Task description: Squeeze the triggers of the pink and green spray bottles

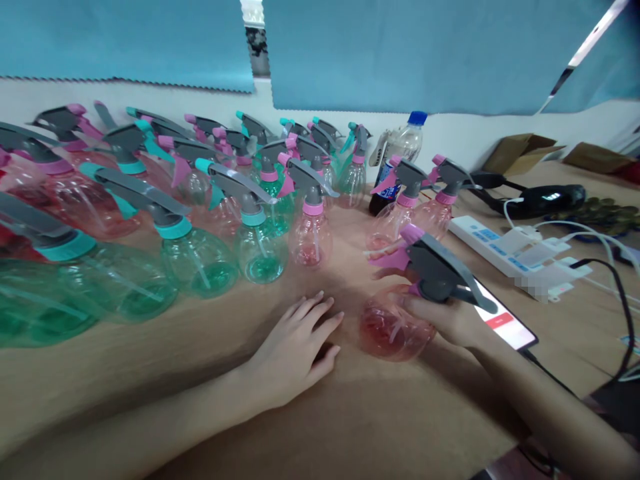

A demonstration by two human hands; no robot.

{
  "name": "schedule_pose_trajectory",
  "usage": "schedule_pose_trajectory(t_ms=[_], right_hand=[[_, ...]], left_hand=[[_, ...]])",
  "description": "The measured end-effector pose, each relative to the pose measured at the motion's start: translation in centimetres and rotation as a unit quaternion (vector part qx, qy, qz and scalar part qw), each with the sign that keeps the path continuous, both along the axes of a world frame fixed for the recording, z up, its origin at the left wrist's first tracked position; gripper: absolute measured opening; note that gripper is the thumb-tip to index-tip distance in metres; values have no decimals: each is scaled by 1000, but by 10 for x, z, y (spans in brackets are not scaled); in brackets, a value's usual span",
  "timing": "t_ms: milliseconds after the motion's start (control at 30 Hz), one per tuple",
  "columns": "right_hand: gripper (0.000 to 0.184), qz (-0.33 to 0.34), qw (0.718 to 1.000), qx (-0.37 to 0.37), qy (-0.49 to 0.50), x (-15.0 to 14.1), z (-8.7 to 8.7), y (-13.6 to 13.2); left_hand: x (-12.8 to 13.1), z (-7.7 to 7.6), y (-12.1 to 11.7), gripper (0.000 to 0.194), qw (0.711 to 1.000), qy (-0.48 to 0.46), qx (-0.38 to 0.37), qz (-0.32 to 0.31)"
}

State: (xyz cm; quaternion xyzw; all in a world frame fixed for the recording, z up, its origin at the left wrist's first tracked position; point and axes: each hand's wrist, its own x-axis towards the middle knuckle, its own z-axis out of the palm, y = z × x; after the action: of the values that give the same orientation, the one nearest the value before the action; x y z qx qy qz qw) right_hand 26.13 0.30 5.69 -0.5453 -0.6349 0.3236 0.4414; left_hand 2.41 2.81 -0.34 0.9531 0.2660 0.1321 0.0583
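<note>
Closest to my head camera are two bare forearms: the left forearm point(190, 403) slants low across the desk point(320, 443), and the right forearm point(545, 400) reaches in from the other corner. The left hand point(295, 347) lies palm down, fingers loosely spread, holding nothing. The right hand point(453, 320) is wrapped around the neck of a pink spray bottle point(390, 337), thumb on the near side and some fingers beyond, close to the trigger point(393, 259). That bottle is just right of the left fingertips, in front of two other pink bottles point(393, 223), its head leaning right; I can't tell whether its base sits flat on the desk.

That lean is what I'd watch. The body is round and the sprayer looks heavy for so little liquid, so a slackened grip could let it roll over toward the phone point(520, 340). A loose collar could then leak near the power strip point(480, 241). A finger pressing the trigger by accident might spray the crowded bottles on the left point(200, 260), and a careless leftward sweep could topple several, packed as they are.
</note>
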Motion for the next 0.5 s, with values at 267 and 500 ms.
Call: schedule_pose_trajectory(t_ms=[267,500], right_hand=[[39,16,999,29,0,-2,-5,5],[41,30,996,74,-28,-7,3,10]], left_hand=[[0,0,0,40,1000,-4,1,-3],[0,0,1,40,1000,-6,-3,-2]])
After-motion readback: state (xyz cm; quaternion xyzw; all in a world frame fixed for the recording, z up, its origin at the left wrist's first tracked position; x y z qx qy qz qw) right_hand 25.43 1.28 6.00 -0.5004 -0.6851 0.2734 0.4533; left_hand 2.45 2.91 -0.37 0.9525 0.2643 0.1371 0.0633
